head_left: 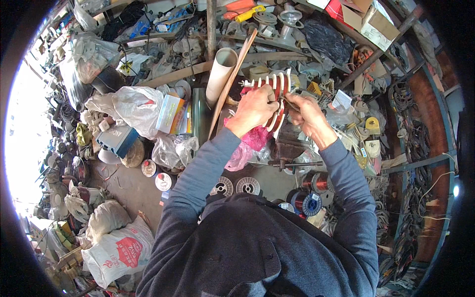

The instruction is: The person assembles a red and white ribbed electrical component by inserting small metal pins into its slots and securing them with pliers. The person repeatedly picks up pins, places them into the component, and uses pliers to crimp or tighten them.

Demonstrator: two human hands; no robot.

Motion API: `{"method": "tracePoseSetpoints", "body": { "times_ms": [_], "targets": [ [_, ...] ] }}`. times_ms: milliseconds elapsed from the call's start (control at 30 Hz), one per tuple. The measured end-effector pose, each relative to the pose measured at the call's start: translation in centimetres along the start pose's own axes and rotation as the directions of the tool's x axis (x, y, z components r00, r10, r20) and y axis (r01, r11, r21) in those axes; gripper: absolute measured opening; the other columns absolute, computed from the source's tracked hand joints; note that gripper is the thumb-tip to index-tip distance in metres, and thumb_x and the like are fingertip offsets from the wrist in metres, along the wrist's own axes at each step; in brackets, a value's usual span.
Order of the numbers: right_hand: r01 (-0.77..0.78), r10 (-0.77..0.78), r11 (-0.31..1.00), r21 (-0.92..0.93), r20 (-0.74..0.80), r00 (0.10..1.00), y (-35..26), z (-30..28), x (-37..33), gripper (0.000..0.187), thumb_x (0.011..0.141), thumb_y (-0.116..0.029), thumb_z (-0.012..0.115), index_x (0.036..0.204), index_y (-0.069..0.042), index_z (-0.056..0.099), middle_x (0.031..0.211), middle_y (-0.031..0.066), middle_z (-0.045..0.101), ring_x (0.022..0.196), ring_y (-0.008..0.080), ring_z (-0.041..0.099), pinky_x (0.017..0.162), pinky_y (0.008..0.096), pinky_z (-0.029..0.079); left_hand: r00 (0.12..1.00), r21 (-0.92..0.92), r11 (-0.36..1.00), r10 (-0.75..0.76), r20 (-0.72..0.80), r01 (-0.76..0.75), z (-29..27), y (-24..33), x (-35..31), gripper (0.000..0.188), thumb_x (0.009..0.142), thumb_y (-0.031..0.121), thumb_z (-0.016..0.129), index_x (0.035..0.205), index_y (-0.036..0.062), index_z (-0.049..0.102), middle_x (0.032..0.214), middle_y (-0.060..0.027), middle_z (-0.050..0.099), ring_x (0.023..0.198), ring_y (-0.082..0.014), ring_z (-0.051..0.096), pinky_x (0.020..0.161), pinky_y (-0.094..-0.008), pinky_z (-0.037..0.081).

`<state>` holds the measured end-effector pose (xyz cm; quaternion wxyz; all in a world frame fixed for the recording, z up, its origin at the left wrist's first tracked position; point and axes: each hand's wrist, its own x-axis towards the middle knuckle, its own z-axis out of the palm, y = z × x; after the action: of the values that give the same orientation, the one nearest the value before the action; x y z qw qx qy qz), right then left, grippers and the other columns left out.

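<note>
Coil form point(277, 91), white-ribbed with red windings, gripped by left hand point(255, 106); right hand point(304, 111) closed, pinching wire just beside.

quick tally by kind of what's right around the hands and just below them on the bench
winding form with white ribs, held by left hand and right hand: 1
copper wire spools: 2
silver wire spools: 2
pink plastic bag: 1
cardboard tube: 1
total: 7

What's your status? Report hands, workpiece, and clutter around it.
Left hand gripping the white-ribbed winding former. Right hand pinching at its red-wound edge. Pink bag underneath, cardboard tube and wooden strip close left.
</note>
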<state>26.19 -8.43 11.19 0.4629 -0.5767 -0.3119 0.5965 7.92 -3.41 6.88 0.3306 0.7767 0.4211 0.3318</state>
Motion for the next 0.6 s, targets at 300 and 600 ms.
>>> {"method": "tracePoseSetpoints", "body": {
  "times_ms": [300,600],
  "targets": [
    [-0.093,0.071,0.984,0.153,0.145,0.987,0.1,-1.2,1.7,0.023,0.102,-0.03,0.061,0.105,-0.007,0.062,0.079,-0.0024,0.053,0.05,0.0049,0.032,0.043,0.0226,0.024,0.995,-0.133,0.986,0.096,-0.011,-0.097,-0.7,-1.6,-0.4,0.02,0.091,0.013,0.069,0.106,0.0008,0.064,0.096,-0.018,0.072,0.089,-0.0327,0.072,0.08,-0.0404,0.055],
    [-0.248,0.14,0.884,0.395,0.283,0.949,0.0,-1.1,1.9,0.038,0.1,-0.039,0.06,0.106,-0.001,0.061,0.084,0.0021,0.058,0.049,0.0054,0.035,0.041,0.0209,0.028,0.975,-0.032,0.981,0.187,-0.123,-0.193,-0.9,-1.1,-1.1,0.028,0.089,0.011,0.065,0.115,0.0039,0.069,0.104,-0.0211,0.071,0.095,-0.0406,0.069,0.088,-0.0465,0.056]
  ]
}}
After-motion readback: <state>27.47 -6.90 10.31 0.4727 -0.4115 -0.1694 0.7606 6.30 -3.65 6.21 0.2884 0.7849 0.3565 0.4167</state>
